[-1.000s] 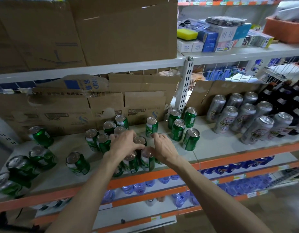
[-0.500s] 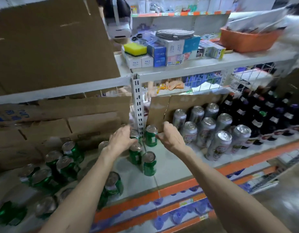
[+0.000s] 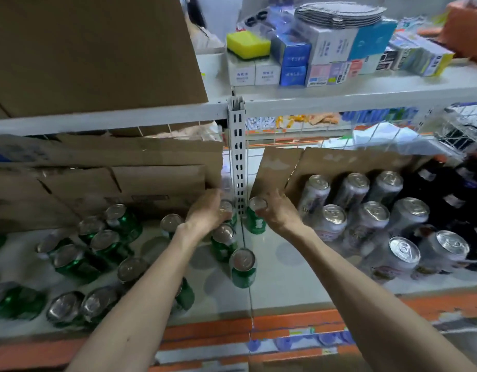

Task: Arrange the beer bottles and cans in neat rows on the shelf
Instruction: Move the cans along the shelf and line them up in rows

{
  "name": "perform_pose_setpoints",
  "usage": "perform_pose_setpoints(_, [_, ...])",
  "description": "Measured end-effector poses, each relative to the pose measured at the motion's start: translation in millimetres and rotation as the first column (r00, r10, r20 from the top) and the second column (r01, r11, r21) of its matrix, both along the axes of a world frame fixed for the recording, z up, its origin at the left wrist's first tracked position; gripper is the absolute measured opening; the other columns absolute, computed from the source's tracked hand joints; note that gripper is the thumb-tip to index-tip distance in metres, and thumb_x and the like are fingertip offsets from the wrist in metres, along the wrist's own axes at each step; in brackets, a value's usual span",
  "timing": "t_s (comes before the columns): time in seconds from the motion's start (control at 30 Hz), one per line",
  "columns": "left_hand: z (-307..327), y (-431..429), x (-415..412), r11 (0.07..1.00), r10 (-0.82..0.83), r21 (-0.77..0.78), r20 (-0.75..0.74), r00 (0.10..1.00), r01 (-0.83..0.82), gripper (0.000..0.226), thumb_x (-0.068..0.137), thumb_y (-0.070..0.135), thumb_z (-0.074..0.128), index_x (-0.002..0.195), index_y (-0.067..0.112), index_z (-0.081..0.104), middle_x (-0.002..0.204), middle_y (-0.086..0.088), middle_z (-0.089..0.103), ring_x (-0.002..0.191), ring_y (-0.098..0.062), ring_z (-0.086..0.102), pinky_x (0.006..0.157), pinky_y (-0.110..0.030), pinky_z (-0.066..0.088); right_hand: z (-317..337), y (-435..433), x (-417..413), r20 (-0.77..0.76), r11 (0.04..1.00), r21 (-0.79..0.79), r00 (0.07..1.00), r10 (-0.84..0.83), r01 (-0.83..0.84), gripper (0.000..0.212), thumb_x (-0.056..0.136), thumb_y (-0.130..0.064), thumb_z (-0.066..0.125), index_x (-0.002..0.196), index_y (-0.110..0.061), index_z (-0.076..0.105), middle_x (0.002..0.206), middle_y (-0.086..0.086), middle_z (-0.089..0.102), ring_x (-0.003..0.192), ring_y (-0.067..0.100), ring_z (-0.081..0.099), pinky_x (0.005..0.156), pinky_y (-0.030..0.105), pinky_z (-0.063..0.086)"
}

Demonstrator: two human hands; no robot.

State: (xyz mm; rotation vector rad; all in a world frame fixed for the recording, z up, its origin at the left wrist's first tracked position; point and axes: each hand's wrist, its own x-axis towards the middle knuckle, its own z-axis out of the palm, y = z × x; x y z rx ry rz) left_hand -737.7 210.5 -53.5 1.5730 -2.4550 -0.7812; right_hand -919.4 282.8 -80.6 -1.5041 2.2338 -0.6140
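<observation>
Both your arms stretch forward toward the back of the shelf [image 3: 299,277]. Your left hand [image 3: 206,214] curls round the left green can [image 3: 228,206], just beside the white post [image 3: 238,162]. Your right hand [image 3: 279,214] clamps the right green can [image 3: 256,224] across the post. Silver cans [image 3: 334,218] stand further right.

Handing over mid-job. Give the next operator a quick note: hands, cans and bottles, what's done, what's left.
Left hand grips a green metal can just left of the white slotted post. Right hand grips another green can just right of it.
Done: silver cans stand in rows at right, dark bottles beside them; two green cans line up in front of the left hand.
Left: scattered green cans on the grey shelf at left need rows.
</observation>
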Motion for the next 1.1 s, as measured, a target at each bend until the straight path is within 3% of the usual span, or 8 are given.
perform_pose_setpoints(0.07, [-14.4, -4.3, -4.8, 0.998, 0.009, 0.057, -0.025, 1.0, -0.007, 0.053, 0.084, 0.026, 0.074, 0.13, 0.011, 0.053, 0.116, -0.007, 0.064, 0.1, -0.024, 0.064, 0.088, -0.044, 0.055, -10.3, -9.3, 1.4, 0.013, 0.999, 0.049, 1.0, -0.011, 0.011, 0.045, 0.086, -0.022, 0.067, 0.122, -0.008, 0.045, 0.123, 0.017, 0.055, 0.112, 0.038, 0.054, 0.08, 0.042, 0.047])
perform_pose_setpoints(0.13, [-28.0, -4.3, -7.6, 0.999, 0.005, 0.047, -0.022, 1.0, -0.004, 0.059, 0.087, 0.028, 0.072, 0.137, 0.012, 0.046, 0.129, -0.012, 0.056, 0.113, -0.031, 0.059, 0.095, -0.048, 0.05, -20.3, -15.2, 3.8, 0.022, 0.998, 0.066, 1.0, -0.011, 0.009, 0.05, 0.084, -0.02, 0.071, 0.123, -0.005, 0.042, 0.124, 0.022, 0.055, 0.114, 0.04, 0.054, 0.085, 0.044, 0.046])
perform_pose_setpoints(0.3, [-43.2, -8.0, -8.3, 0.997, 0.061, 0.044, -0.081, 0.995, -0.057, 0.059, 0.088, 0.031, 0.073, 0.137, 0.012, 0.047, 0.136, -0.008, 0.056, 0.125, -0.027, 0.055, 0.101, -0.045, 0.047, -37.8, -15.3, 11.0, 0.034, 1.0, -0.015, 0.999, -0.013, 0.013, 0.053, 0.082, -0.024, 0.075, 0.118, -0.004, 0.042, 0.118, 0.022, 0.055, 0.107, 0.043, 0.056, 0.081, 0.051, 0.05])
perform_pose_setpoints(0.53, [-30.9, -9.0, -15.4, 0.997, 0.024, 0.076, -0.087, 0.996, -0.018, 0.05, 0.084, 0.035, 0.074, 0.129, 0.026, 0.054, 0.118, 0.003, 0.066, 0.104, -0.02, 0.064, 0.093, -0.047, 0.052, -28.9, -7.2, 4.1, -0.001, 0.999, -0.024, 0.999, -0.036, 0.036, 0.045, 0.085, -0.022, 0.072, 0.114, -0.005, 0.042, 0.112, 0.02, 0.062, 0.097, 0.04, 0.062, 0.075, 0.049, 0.051])
perform_pose_setpoints(0.7, [-32.2, -7.5, -43.4, 0.994, -0.037, 0.098, -0.121, 0.992, 0.049, 0.029, 0.075, 0.045, 0.077, 0.094, 0.032, 0.059, 0.09, 0.012, 0.068, 0.082, -0.009, 0.067, 0.078, -0.043, 0.058, -12.8, 1.3, -18.5, -0.02, 0.994, -0.014, 0.993, -0.113, 0.113, 0.046, 0.086, -0.025, 0.069, 0.119, -0.008, 0.042, 0.12, 0.018, 0.06, 0.106, 0.04, 0.06, 0.082, 0.048, 0.051])
perform_pose_setpoints(0.87, [-36.6, 9.1, -61.9, 0.994, -0.084, 0.058, -0.103, 0.991, 0.09, 0.041, 0.082, 0.039, 0.073, 0.113, 0.019, 0.056, 0.105, 0.001, 0.064, 0.094, -0.021, 0.063, 0.081, -0.042, 0.053, -16.0, 11.5, -31.9, -0.001, 0.986, -0.006, 0.986, -0.167, 0.167, 0.042, 0.086, -0.022, 0.066, 0.119, -0.009, 0.044, 0.123, 0.016, 0.058, 0.107, 0.04, 0.059, 0.08, 0.043, 0.048])
perform_pose_setpoints(1.1, [-46.7, 8.6, -54.4, 0.998, -0.001, 0.066, -0.174, 0.985, 0.013, 0.037, 0.087, 0.026, 0.071, 0.121, 0.019, 0.058, 0.113, 0.005, 0.063, 0.097, -0.016, 0.061, 0.075, -0.031, 0.043, -33.2, 15.3, -30.9, 0.04, 0.985, -0.028, 0.984, -0.171, 0.172, 0.048, 0.083, -0.024, 0.072, 0.119, -0.011, 0.044, 0.121, 0.016, 0.06, 0.105, 0.04, 0.06, 0.08, 0.044, 0.05])
